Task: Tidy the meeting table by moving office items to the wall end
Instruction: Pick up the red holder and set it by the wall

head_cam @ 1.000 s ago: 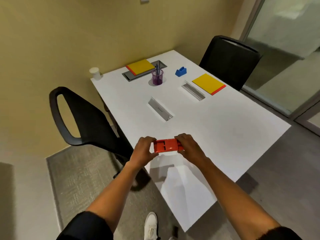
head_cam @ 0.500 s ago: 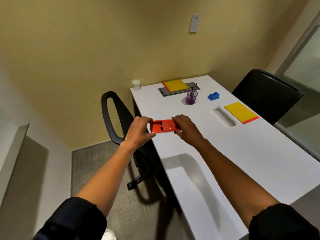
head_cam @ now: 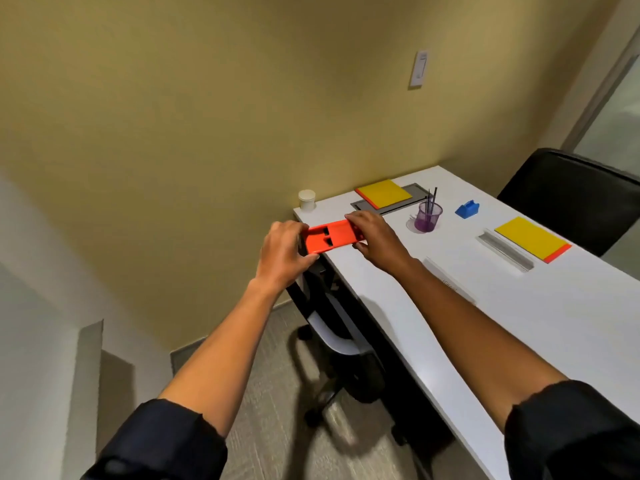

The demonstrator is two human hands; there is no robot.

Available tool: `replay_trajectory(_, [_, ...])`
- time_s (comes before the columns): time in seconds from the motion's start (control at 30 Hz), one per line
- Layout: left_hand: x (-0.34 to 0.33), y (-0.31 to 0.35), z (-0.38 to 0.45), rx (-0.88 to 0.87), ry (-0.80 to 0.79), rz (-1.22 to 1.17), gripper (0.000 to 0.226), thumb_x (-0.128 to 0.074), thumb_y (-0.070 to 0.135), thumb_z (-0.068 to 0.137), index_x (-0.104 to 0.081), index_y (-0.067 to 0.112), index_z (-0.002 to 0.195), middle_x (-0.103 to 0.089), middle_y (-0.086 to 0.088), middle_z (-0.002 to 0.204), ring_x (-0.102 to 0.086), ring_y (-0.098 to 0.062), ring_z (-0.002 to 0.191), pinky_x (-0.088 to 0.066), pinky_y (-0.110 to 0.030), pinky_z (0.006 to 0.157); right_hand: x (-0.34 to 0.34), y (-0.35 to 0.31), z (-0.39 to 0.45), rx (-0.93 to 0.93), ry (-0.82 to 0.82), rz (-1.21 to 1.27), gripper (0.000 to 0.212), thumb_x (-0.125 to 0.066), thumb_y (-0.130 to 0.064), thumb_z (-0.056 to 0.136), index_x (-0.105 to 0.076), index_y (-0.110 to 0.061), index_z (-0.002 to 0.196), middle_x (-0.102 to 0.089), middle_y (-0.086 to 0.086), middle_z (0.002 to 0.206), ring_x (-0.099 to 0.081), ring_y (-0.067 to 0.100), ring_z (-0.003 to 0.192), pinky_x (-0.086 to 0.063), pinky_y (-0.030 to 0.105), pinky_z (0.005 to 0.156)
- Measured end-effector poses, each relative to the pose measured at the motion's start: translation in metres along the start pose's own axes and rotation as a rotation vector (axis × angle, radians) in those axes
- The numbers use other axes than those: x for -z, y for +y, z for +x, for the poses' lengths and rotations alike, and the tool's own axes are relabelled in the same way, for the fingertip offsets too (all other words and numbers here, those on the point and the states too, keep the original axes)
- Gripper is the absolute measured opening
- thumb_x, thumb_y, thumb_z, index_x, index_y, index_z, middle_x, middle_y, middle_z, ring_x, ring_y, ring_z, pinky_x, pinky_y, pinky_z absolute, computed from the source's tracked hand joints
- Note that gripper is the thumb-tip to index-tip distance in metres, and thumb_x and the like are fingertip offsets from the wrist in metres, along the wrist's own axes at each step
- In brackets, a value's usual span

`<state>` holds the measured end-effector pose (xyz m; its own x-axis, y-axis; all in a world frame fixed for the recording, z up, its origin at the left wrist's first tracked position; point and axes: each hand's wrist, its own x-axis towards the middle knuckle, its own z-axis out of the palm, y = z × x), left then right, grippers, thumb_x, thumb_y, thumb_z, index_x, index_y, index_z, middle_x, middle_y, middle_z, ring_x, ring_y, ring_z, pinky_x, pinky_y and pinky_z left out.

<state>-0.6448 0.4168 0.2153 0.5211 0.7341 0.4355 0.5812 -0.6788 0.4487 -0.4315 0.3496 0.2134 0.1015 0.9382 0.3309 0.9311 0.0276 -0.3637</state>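
I hold a flat orange plastic tray with rectangular cut-outs [head_cam: 330,240] between both hands, in the air over the left edge of the white rectangular meeting table [head_cam: 540,306], near its wall end. My left hand [head_cam: 282,255] closes on the tray's left short end, thumb underneath toward me and fingers curled over the far side. My right hand [head_cam: 375,239] pinches the right short end, fingers on top and thumb at the near edge. The tray's long axis runs left to right across my view, with the right end sitting slightly higher and farther than the left, so it points roughly along the wall-side edge of the table. Its broad face with the two dark slots is tipped toward me.

Beyond my right hand, at the wall end, a yellow notepad with an orange spine [head_cam: 383,193] lies on a grey recessed panel [head_cam: 412,202]. A small white paper cup [head_cam: 307,200] stands at the table's corner by the beige wall [head_cam: 207,116]. A translucent purple pen cup holding dark pens [head_cam: 428,215] stands just right of the panel, and a small blue tape dispenser [head_cam: 467,208] sits farther right. A second yellow notepad with an orange edge [head_cam: 531,239] lies beside a clear plastic ruler-like strip [head_cam: 504,250]. A black office chair [head_cam: 346,344] is tucked under the table below my arms.
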Motion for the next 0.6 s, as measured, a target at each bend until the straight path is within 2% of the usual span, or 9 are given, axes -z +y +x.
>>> replay_trajectory(0.33, [0.010,-0.093,0.073,-0.039,0.022,-0.038,0.048,-0.080,0.032,0.071,-0.063,0.011,0.110,-0.066,-0.005,0.107,-0.052,-0.023,0.101,-0.037,-0.027,0.077,-0.040,-0.020,0.100,-0.050,0.015,-0.042,0.062,-0.072,-0.006,0.082,-0.048,-0.008,0.139,-0.050,0.010,0.139,-0.042,0.028,0.132,-0.039,0.042,0.109])
replay_trajectory(0.6, [-0.030,-0.159,0.182,-0.088,-0.040,-0.104,0.049,-0.083,0.028,0.068,-0.065,0.008,0.109,-0.067,-0.008,0.104,-0.058,-0.024,0.099,-0.043,-0.030,0.082,-0.085,0.025,0.204,-0.147,0.088,-0.026,0.063,-0.073,-0.006,0.082,-0.049,-0.009,0.139,-0.050,0.010,0.141,-0.042,0.028,0.131,-0.035,0.035,0.107])
